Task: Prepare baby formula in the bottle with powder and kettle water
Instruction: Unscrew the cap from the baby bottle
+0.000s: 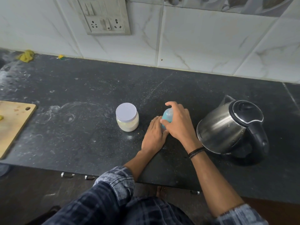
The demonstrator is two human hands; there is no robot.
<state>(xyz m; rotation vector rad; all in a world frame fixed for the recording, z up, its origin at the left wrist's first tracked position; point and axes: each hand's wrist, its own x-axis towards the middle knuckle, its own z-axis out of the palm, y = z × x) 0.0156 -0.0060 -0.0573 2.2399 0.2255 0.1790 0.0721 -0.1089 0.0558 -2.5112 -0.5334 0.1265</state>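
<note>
Sleeves: a checked sleeve is covering the left forearm at the near edge of the desk; the right wrist is wearing a dark band.
Left hand: the left hand is lying low on the desk, its fingers curling round the lower body of the bottle and steadying it.
Right hand: the right hand is coming over from above, its fingers and thumb closing round the bottle's top end, the forefinger lifting a little.
Bottle's place: it is standing mid-desk between the powder jar on the left and the kettle on the right, near both and touching neither.
Done so far: little, by my reading; the things are only being gathered, and the hands seem to be working at the bottle's top (whether unscrewing it I cannot tell).
Left to do: the jar's white lid is sitting on and the kettle's lid is lying shut, so scooping, pouring, closing and mixing are all waiting.
Bottle's axis: the long axis is running roughly upright from the desk, the top pointing up and leaning slightly toward the wall; the base is hiding behind the hands.
Further off: a wooden cutting board is lying at the left edge, and a switch panel is sitting on the tiled wall.
</note>
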